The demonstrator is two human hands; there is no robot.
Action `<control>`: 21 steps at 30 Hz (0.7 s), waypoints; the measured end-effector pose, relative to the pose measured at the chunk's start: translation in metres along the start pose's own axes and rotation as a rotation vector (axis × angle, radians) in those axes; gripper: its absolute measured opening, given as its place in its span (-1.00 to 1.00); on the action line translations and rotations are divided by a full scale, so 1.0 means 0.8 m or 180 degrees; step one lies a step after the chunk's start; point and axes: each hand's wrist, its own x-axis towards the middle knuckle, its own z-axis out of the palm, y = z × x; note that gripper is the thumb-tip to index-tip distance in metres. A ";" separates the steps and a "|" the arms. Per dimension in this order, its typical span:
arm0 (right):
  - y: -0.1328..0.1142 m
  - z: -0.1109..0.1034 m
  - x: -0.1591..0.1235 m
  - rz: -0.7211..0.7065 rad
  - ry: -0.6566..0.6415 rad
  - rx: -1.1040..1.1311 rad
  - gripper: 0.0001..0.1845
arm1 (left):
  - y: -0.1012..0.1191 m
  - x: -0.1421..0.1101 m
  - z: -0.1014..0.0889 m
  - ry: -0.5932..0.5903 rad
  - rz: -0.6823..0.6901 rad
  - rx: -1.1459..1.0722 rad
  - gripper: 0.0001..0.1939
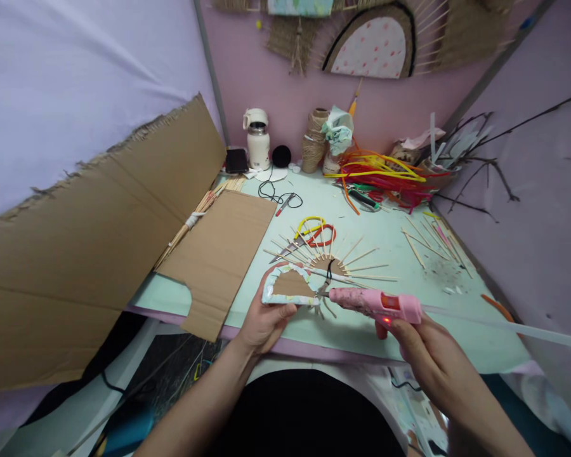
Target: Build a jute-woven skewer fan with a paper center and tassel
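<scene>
My left hand (266,320) holds a half-round cardboard piece (290,284) from below. Pale patterned fabric is folded over the piece's rim, and brown cardboard shows in its middle. In my right hand (416,343) is a pink hot glue gun (374,303), its light glowing red and a long clear glue stick (495,324) trailing from its back. The nozzle is at the right corner of the cardboard piece; I cannot tell whether it touches. Just behind lies a cardboard half-circle (330,266) with thin sticks fanned around it like rays. A dark cord lies across it.
Scissors (316,235) with yellow and red handles lie behind the sticks. Flat cardboard (228,238) covers the table's left, beside a tall cardboard sheet (99,241). A white bottle (258,146), twine spool (314,143) and coloured pipe cleaners (385,171) stand or lie at the back. Loose sticks (433,238) lie right.
</scene>
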 end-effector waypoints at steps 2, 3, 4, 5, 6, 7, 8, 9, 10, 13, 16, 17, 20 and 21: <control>0.002 0.000 -0.001 0.0021 -0.0027 -0.0014 -0.49 | 0.000 0.000 0.000 0.0035 0.0015 0.0013 -0.11; 0.002 0.000 -0.001 0.0027 -0.0042 -0.0019 -0.49 | 0.000 0.000 -0.001 0.0053 0.0020 0.0020 -0.11; 0.003 0.000 -0.002 0.0019 -0.0056 -0.0016 -0.50 | -0.001 0.000 -0.001 0.0068 0.0021 0.0029 -0.11; 0.004 0.000 -0.002 0.0002 -0.0067 -0.0012 -0.50 | -0.001 0.000 -0.001 0.0079 0.0011 0.0038 -0.11; 0.004 0.000 -0.002 -0.0023 -0.0068 -0.0007 -0.51 | 0.000 0.000 -0.001 0.0097 0.0005 0.0045 -0.12; 0.004 -0.001 -0.002 -0.0046 -0.0069 -0.0002 -0.51 | 0.000 0.000 0.000 0.0119 0.0005 0.0048 -0.13; 0.005 -0.001 -0.002 -0.0070 -0.0060 0.0004 -0.51 | 0.000 -0.001 0.000 0.0144 0.0011 0.0046 -0.14; 0.005 -0.001 -0.002 -0.0086 -0.0059 0.0006 -0.52 | 0.000 -0.001 0.001 0.0163 0.0016 0.0043 -0.14; 0.005 -0.002 -0.002 -0.0094 -0.0063 0.0005 -0.52 | 0.001 -0.001 0.001 0.0180 0.0025 0.0040 -0.15; 0.003 -0.003 -0.001 -0.0089 -0.0074 0.0033 -0.52 | 0.000 -0.002 0.001 0.0167 0.0055 0.0066 -0.16; -0.002 -0.004 0.000 -0.0102 -0.0083 0.0178 -0.52 | -0.001 -0.002 0.002 0.0074 0.0121 0.0131 -0.18; -0.004 -0.004 0.000 -0.0113 -0.0079 0.0222 -0.52 | -0.002 -0.002 0.002 0.0034 0.0139 0.0157 -0.19; -0.013 0.000 -0.002 -0.0186 -0.0169 0.0310 -0.55 | -0.001 -0.002 0.004 -0.0077 0.0153 0.0245 -0.22; -0.016 0.002 -0.002 -0.0219 -0.0221 0.0344 -0.56 | -0.001 -0.003 0.005 -0.0109 0.0144 0.0279 -0.22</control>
